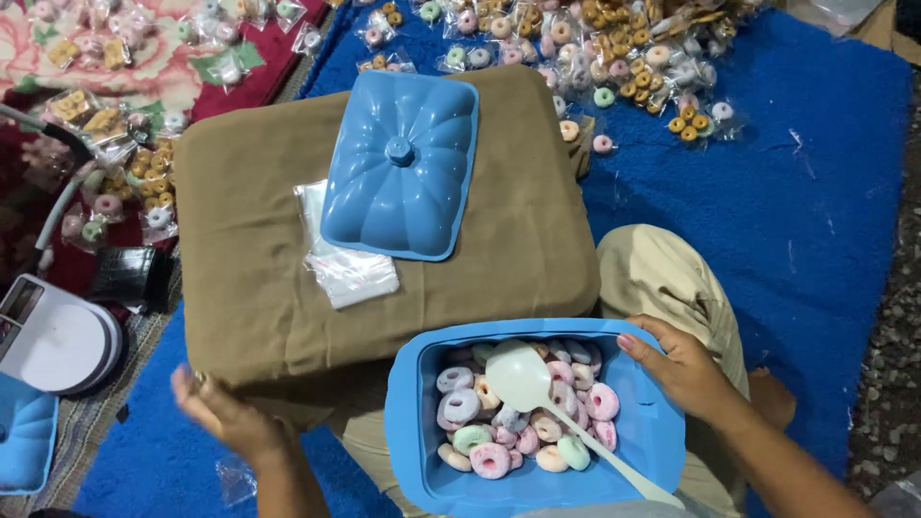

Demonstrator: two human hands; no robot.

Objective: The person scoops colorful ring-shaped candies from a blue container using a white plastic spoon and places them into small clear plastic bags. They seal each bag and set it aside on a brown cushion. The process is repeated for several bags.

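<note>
Ring-shaped pastel sweets [523, 422], blue plastic tub [408, 403]

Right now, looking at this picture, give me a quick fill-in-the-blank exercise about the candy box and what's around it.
1. The white spoon lies in the ____ box of ring-shaped candies.
2. The box's lid rests on the ____ cushion.
3. The ____ hand rests on the box's rim.
4. Clear plastic bags lie partly under the ____.

Missing words: blue; brown; right; lid
</note>
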